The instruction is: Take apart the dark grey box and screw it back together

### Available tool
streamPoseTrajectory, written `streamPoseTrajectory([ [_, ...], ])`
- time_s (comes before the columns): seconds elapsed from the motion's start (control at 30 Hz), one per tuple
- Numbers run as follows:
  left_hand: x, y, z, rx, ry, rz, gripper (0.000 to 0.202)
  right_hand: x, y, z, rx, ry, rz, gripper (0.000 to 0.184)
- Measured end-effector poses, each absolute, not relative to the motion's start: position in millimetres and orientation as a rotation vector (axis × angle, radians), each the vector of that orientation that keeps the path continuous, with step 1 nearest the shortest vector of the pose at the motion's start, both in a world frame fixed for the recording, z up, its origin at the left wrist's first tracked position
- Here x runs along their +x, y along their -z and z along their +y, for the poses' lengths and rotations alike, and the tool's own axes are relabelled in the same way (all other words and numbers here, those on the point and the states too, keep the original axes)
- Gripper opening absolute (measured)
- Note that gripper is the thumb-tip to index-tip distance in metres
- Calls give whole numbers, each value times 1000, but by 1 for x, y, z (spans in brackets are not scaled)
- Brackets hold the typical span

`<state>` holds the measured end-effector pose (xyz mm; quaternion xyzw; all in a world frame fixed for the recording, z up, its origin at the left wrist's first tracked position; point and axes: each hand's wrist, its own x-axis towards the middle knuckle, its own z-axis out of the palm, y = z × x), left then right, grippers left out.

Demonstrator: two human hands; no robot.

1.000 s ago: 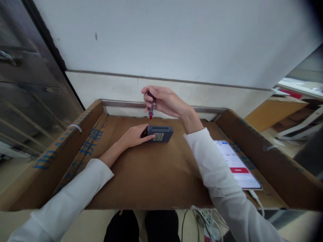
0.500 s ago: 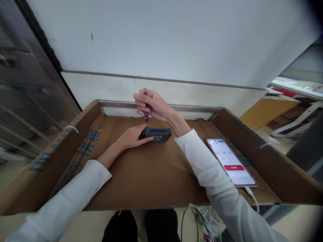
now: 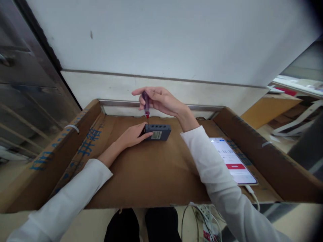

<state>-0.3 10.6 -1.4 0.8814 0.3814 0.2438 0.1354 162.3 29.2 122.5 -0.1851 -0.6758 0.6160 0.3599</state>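
A dark box-shaped device (image 3: 164, 134) with a row of vent slots and a pale label stands on the cardboard. My left hand (image 3: 133, 135) grips its left end, thumb along the label side and fingers behind. Above that end is a screwdriver (image 3: 146, 102) with a clear purplish handle and a red collar, its shaft pointing down at the device's top left corner. The tip is too small to make out. Loosely, my right hand (image 3: 161, 99) holds the handle between thumb and fingers, the index finger stretched out to the left.
Raised cardboard walls (image 3: 252, 144) edge the work surface at left and right. A phone (image 3: 234, 163) showing a timer lies at the right, a white cable (image 3: 252, 193) plugged into it, partly behind my right sleeve. Beyond the far edge rises a white wall (image 3: 161, 40).
The fingers of my right hand have loosened and the index finger has stretched out, baring more of the screwdriver handle. My right forearm has shifted right, covering part of the phone.
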Motion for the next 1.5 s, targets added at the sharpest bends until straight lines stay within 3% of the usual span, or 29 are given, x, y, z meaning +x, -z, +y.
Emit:
streamPoseTrajectory([
  [0.17,1,3,12,2559,-713,1111,40,139,-112,27,-518,-1643,-1506,34],
  [0.7,-1,3,13,2551,-698,1106,41,135,-110,29,-538,-1576,-1532,44],
  [1.1,0,-1,7,2553,-923,976,41,134,-102,31,-529,-1287,-1713,33],
  [1.5,-4,5,11,2652,-1111,892,30,145,-77,5,-541,-886,-1308,33],
])
